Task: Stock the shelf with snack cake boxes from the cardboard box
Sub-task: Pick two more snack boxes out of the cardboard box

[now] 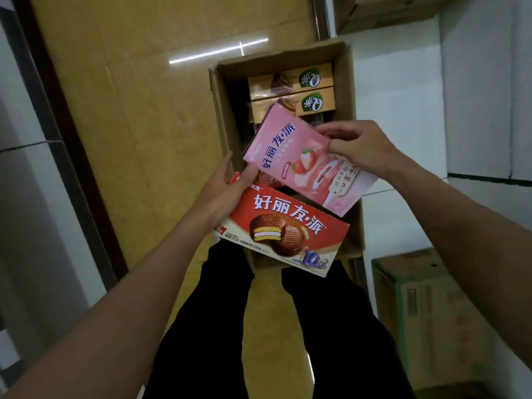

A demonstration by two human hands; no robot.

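Observation:
An open cardboard box (349, 82) stands on the floor in front of my legs. Two tan snack cake boxes (290, 92) with green logos lie at its far end. My left hand (227, 185) grips the left end of a red chocolate pie box (288, 228), held above the box's near end. My right hand (359, 148) pinches the right edge of a pink strawberry pie box (293, 156), tilted above the red one. The left thumb touches the pink box's lower left corner. What lies under the two held boxes is hidden.
The floor (138, 116) is yellow-brown tile. White shelving panels (475, 96) run along the right. A closed carton with green tape (426, 306) sits at the lower right, and another carton (383, 12) at the top right. A dark-framed glass door (37, 174) is on the left.

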